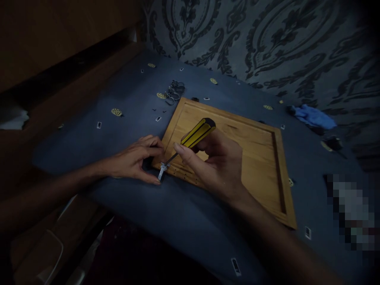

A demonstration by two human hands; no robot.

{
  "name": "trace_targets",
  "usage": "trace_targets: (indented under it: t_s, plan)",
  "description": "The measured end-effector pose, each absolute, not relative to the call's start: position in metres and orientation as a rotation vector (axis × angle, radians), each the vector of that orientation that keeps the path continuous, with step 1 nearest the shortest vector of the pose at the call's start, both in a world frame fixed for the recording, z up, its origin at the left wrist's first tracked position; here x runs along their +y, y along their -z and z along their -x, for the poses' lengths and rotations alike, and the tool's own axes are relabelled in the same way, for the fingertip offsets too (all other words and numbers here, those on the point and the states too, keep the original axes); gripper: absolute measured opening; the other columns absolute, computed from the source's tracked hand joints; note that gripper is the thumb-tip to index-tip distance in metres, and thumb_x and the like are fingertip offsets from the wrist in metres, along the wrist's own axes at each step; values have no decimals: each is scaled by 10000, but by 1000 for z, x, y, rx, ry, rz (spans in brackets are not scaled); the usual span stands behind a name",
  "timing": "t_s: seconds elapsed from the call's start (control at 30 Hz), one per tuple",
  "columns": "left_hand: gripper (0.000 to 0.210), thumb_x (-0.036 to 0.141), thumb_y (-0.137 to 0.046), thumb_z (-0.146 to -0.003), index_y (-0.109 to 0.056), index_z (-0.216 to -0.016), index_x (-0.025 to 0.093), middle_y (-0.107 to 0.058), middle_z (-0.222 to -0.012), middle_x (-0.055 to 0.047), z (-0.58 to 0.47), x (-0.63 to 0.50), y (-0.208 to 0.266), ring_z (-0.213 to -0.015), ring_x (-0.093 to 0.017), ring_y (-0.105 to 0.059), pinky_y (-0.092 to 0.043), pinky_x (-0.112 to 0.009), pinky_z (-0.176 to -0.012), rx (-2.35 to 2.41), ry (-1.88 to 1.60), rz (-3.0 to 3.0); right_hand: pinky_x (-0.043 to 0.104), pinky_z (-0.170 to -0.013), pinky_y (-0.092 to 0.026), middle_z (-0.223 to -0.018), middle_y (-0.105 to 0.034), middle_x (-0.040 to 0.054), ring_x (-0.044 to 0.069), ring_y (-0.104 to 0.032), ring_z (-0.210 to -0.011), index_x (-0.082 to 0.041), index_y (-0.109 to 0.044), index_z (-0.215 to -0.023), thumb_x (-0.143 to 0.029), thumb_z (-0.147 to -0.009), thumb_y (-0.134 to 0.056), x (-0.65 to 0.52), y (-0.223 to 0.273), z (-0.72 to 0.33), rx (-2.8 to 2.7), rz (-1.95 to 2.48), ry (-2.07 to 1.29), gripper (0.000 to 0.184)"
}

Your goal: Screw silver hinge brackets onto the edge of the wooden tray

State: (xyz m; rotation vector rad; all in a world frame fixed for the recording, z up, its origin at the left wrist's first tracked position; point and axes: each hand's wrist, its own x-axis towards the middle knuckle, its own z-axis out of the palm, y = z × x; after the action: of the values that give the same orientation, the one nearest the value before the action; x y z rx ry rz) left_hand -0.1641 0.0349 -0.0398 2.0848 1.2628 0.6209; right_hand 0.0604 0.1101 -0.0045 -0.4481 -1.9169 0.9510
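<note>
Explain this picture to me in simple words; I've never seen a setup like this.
There is no machine here, just a person's two bare hands. One camera, worn on the person's head, looks forward and down, so the forearms reach in from the bottom and left.

The right hand holds a yellow-and-black screwdriver, its tip at a small metal piece on the near left corner of a framed wooden panel. The left hand is beside that piece, thumb and fingers apart.

The panel lies on a blue patterned covering. Beyond its far left corner sits a cluster of metal parts, and at the right a crumpled blue item. The patch at far right is pixelated, so I can't tell what it is.
</note>
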Motion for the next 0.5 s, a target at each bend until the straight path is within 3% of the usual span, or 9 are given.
trace_targets:
  t_s: [0.4, 0.5]
  plan:
    - [500, 683, -797, -886, -729, -1082, 228, -578, -1098, -40, 164, 35, 40, -1063, -251, -510, -437, -371, -923, 1249, -642, -2076, 289, -560, -488, -690, -627, -48, 121, -601, -608, -236, -622, -771, -257, -908, -840, 111, 14, -60, -1938, 466, -897, 258]
    - [496, 687, -804, -876, -738, -1069, 235, -585, -1107, -40, 163, 35, 39, -1072, -253, -512, -443, -378, -947, 1260, -645, -2074, 280, -552, -530, -748, -677, -37, 123, -633, -613, -235, -654, -826, -313, -906, -856, 109, 11, -61, -1944, 486, -1053, 231]
